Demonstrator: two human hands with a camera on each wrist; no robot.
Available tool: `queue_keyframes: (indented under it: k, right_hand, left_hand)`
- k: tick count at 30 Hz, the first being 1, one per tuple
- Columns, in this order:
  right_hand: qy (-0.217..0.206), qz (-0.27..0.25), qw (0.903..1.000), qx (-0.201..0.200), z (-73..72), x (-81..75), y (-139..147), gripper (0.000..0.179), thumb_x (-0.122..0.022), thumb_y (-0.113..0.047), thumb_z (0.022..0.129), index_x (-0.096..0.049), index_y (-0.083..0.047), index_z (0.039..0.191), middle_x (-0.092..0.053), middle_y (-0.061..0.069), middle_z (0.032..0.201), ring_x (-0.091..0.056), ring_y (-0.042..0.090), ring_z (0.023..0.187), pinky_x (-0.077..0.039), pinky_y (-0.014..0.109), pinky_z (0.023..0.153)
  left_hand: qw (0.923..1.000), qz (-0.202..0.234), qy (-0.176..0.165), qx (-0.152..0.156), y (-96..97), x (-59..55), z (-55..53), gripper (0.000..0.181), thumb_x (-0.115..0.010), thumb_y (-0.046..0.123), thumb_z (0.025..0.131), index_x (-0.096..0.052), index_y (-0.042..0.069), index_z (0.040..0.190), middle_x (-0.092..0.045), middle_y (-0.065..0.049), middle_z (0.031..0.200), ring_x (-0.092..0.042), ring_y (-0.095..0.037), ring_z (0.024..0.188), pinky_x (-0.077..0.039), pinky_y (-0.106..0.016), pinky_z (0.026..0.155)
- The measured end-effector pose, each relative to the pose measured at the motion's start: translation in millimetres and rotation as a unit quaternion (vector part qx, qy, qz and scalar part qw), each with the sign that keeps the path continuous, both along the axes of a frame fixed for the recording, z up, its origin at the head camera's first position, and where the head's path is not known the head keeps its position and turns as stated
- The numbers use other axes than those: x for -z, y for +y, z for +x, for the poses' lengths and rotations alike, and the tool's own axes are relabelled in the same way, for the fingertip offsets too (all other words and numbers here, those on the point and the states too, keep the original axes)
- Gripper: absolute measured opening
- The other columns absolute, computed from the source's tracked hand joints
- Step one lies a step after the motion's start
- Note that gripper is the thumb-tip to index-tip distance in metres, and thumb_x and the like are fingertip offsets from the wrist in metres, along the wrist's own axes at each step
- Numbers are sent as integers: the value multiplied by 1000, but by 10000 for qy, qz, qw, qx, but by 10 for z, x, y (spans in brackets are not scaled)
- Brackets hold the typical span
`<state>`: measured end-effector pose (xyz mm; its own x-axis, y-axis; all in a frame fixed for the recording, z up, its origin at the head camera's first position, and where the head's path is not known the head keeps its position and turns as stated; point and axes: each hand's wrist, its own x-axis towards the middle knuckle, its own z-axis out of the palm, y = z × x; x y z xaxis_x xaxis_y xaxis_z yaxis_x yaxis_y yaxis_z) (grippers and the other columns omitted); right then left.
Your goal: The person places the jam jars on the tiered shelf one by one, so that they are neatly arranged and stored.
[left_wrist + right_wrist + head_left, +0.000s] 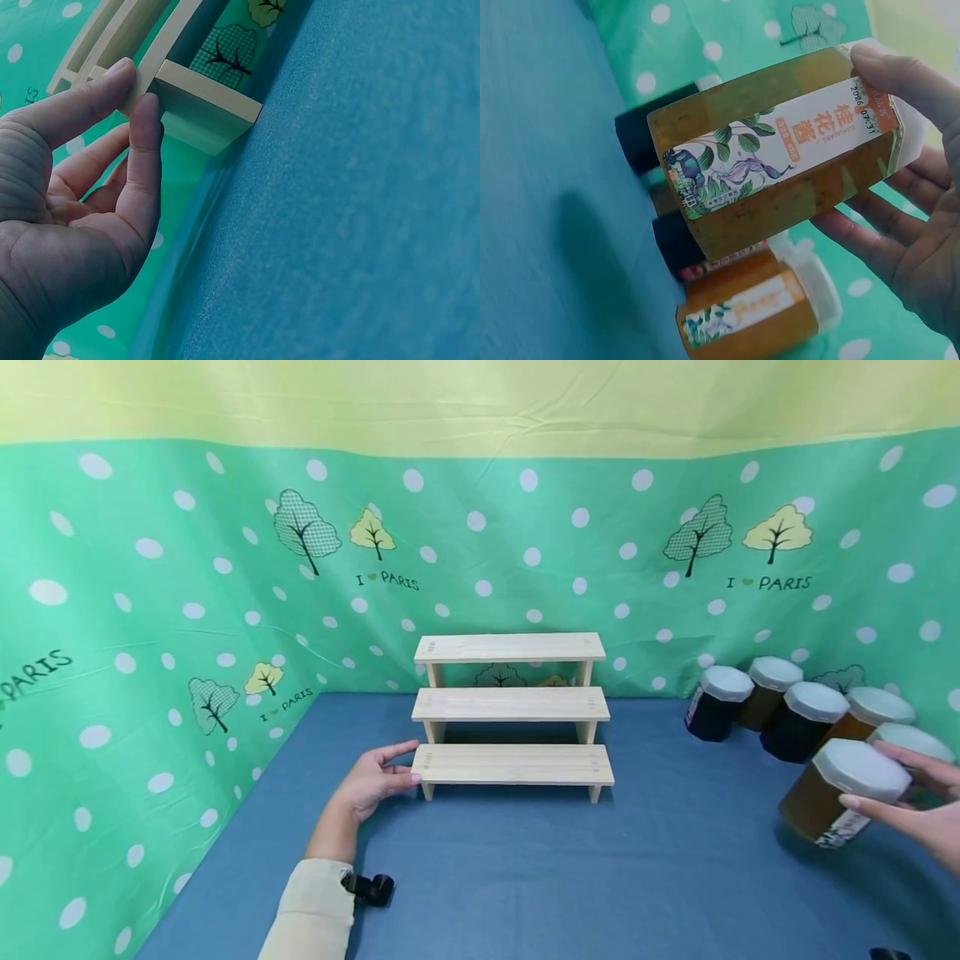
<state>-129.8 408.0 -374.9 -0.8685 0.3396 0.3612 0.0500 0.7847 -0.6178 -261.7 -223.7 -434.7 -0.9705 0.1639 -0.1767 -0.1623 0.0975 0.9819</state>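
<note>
A tilted amber jar (772, 150) in the right hand (930, 251), held above the blue cloth (525, 877).
Thumb and fingers grip the jar around its white lid (862, 768), just in front of five other white-lidded jars (801, 727); well to their left stands a three-step wooden stand (510, 703), its lowest step (513, 765) pinched at the left end between the left hand's (375, 785) thumb and forefinger.
</note>
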Motion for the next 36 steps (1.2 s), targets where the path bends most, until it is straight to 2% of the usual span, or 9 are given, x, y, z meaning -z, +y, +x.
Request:
queue_keyframes:
  k: [2,4,5,8,11,18,20,26,36]
  right_hand:
    - [95,41,9999,-29,-3,-20,-52,75,-74,-20,88,-35,9,146,-38,39,136,-40,9,102,-37,4,67]
    - [172,32,9998,-107,-1,-36,-108,74,-75,-18,88,-36,10,145,-37,37,136,-38,5,96,-37,3,65]
    - [284,4,9995,-127,-4,-33,-126,74,-77,-17,85,-39,9,144,-42,28,137,-34,0,91,-30,0,58]
    - [645,-216,9973,-271,-5,-24,-188,73,-81,-11,80,-46,4,142,-49,-7,128,-33,-6,86,-34,2,56]
    - [970,-491,9930,-463,-17,-22,-254,73,-83,-4,76,-50,-1,141,-38,-29,113,-38,-5,89,-36,3,59]
    - [741,-553,9944,-512,-37,-68,-445,77,-84,-11,76,-48,-1,143,-45,-12,121,-37,-5,92,-36,1,62]
    - [768,-469,9945,-535,-40,-82,-493,77,-86,-11,74,-49,2,141,-45,-14,117,-38,-6,90,-37,1,62]
    - [1050,-336,9910,-756,-47,-113,-624,75,-89,-8,69,-56,1,135,-41,-36,112,-42,-9,92,-40,1,62]
    - [1080,-539,9853,-1208,-74,-103,-872,75,-90,-7,68,-58,-6,136,-50,-28,120,-45,-9,99,-44,3,65]
  left_hand:
    - [10000,6,-15,-28,-1,8,-5,69,-74,-7,81,-46,0,144,-68,-12,100,-67,-17,84,-57,-36,78]
    - [10000,17,-12,-25,-2,13,-7,69,-74,-7,81,-45,-1,144,-68,-12,100,-67,-17,84,-57,-35,78]
    - [10000,30,-3,-29,-1,15,-7,69,-74,-7,81,-46,-1,143,-68,-13,101,-67,-17,84,-57,-35,78]
    - [10000,37,23,-21,5,13,-2,69,-75,-7,81,-46,-1,143,-68,-14,103,-68,-18,85,-57,-35,77]
    - [10000,36,29,-14,13,5,6,69,-75,-6,81,-46,-1,143,-67,-15,105,-68,-18,85,-57,-35,77]
    - [10000,49,-2,-29,23,-13,16,69,-74,-6,81,-45,-1,144,-67,-15,104,-67,-17,84,-57,-35,78]
    - [10000,23,1,-43,24,-20,16,69,-74,-6,81,-45,0,144,-67,-16,105,-67,-17,84,-57,-35,78]
    - [10000,1,6,-82,15,-16,17,68,-74,-6,82,-46,1,144,-64,-20,112,-67,-17,84,-57,-36,79]
    - [10000,-30,-6,-66,22,-6,5,69,-74,-5,81,-46,2,144,-69,-13,102,-68,-18,84,-57,-36,78]
